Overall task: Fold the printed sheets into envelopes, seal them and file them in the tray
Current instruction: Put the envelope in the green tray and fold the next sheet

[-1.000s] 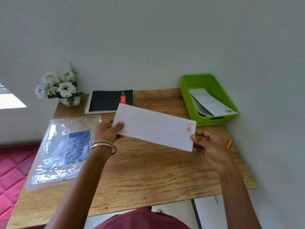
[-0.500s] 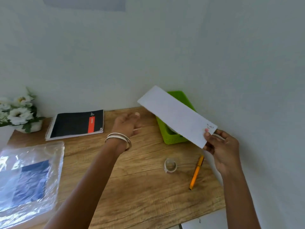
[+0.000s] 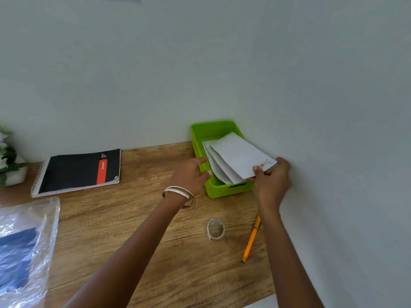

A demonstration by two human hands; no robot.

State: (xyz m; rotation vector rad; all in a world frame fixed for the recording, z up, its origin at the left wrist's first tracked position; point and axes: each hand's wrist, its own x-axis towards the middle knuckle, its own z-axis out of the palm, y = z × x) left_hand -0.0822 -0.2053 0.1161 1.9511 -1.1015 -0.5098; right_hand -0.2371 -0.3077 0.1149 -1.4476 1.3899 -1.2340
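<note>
Filing now, we are lowering the sealed envelope (image 3: 241,157) onto others in the green tray (image 3: 229,189), our right hand (image 3: 271,177) pinching its near corner, our left hand (image 3: 191,176) bracing the tray's rim, grip loosely curled. Next, we judge, comes releasing it flat.

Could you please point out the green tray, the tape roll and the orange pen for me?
green tray (image 3: 224,191): head view, its near wall.
tape roll (image 3: 215,229): head view, its ring.
orange pen (image 3: 250,242): head view, mid-barrel.
</note>
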